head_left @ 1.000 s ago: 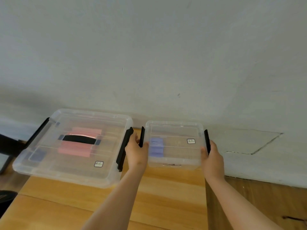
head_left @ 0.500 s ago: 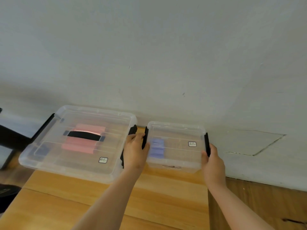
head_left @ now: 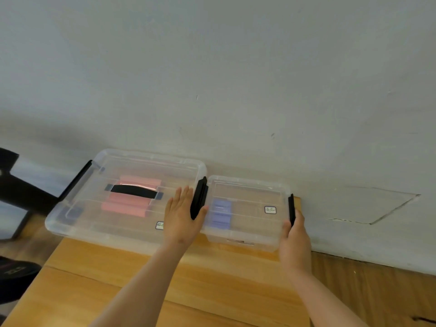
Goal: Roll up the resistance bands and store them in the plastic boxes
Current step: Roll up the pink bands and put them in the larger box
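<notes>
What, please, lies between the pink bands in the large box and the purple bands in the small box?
The head view shows the left hand flat on the large box lid, then that box's black latch.

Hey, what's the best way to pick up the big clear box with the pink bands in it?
Probably the black carry handle centred on the big box lid, reached from straight above: it bows up off the lid, and sits mid-box so the load should hang level.

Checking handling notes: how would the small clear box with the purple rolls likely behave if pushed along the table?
The small clear box probably slides easily: smooth plastic on a smooth wooden table. It is likely light, holding only purple rolls. Low and wide, it seems unlikely to tip.
</notes>
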Demonstrator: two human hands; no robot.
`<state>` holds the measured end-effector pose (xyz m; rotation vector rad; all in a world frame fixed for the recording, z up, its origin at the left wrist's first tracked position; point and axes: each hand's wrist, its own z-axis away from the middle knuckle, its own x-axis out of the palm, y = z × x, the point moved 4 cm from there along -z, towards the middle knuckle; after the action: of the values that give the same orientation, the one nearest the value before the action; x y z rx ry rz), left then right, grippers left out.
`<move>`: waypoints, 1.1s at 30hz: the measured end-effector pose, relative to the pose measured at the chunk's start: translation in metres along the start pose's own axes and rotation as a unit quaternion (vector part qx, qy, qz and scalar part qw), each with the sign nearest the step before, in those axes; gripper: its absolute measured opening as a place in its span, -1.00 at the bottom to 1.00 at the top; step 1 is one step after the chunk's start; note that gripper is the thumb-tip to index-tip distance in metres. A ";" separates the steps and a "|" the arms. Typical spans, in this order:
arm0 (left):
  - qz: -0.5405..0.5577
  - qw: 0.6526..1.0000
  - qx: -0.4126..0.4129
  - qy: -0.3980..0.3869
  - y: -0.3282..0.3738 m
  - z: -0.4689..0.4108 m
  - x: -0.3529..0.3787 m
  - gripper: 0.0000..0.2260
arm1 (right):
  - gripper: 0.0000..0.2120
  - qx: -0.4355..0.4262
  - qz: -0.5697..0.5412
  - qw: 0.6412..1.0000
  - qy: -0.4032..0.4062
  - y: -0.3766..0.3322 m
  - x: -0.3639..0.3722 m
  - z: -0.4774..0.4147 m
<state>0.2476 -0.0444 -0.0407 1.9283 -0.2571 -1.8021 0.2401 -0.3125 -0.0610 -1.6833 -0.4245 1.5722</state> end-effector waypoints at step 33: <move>-0.075 0.986 0.021 -0.148 0.011 -0.036 -0.002 0.02 | -0.38 -0.020 -0.028 0.999 -0.038 -0.012 -0.011 -0.034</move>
<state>0.2846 -0.0454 -0.0336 1.7420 -0.2544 -2.2013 0.2739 -0.3231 -0.0473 -1.6321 -0.5404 1.5993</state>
